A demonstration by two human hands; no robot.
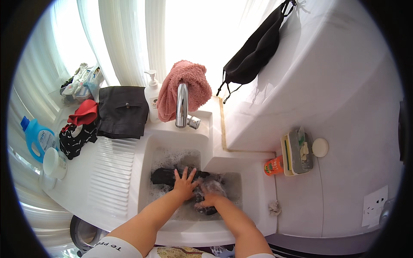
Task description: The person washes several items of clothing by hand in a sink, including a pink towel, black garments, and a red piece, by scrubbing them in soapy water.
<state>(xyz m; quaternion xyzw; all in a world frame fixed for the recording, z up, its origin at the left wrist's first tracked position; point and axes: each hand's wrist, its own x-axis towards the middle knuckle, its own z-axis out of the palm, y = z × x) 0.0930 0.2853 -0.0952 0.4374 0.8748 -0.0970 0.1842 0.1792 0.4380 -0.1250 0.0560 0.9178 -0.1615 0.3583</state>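
Looking down, in the head view, at a white sink [146, 178] in the lower centre of the frame, holding cloudy, foamy water [172, 157]. Finding a black cloth [162, 176] in that basin, lying soaked and partly sunk among the suds. Spreading the left hand [185, 187] over its right part, palm down, fingers fanning wide and closing around nothing visible. Placing the right hand [211, 199] just beside, toward the lower right, blurring among white foam; not being able to tell how far its fingers are curling or whether they are gripping anything. Tracing the cloth's visible long axis roughly left to right across the basin, its loose end pointing to the left wall, reaching out past the left hand, and so lying nearer to the left hand than to the right. Meeting another dark bulge [206, 210] below the right hand, not showing whether belonging to the same piece. Passing to the top centre, catching a pink towel [193, 77] bunching behind a chrome faucet [182, 103]. Turning to the left side, passing a ridged washboard [111, 176], a folded dark garment [122, 112] lying above it, and a red cloth [84, 112] farther out. Noting, at the right, an orange bottle [273, 166] standing beside a grey holder [306, 161].
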